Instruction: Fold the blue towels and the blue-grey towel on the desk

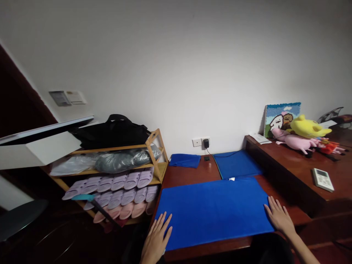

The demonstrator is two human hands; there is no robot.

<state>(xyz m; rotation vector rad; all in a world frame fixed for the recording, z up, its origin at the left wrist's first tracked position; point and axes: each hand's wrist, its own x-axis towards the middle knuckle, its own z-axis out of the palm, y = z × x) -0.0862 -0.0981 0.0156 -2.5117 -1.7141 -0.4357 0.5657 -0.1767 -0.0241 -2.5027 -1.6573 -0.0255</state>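
A blue cloth (214, 212) lies spread out on the dark red wooden table (189, 179), with a small white tag at its far edge. My left hand (157, 236) rests flat on the cloth's left end, fingers stretched out. On the right end, my right hand (279, 214) also lies flat with its fingers apart. Behind the spread cloth, a folded blue cloth (184, 160) sits near the wall at the left. Another flat blue piece with a dark edge (238, 164) lies at the back right.
To the left stands a wooden rack (158, 161) with rows of slippers (132, 179) and a black bag (112, 132) on top. A higher surface at the right holds plush toys (295, 141), a picture (283, 115) and a white remote (322, 179). A black plug (206, 143) sits in the wall.
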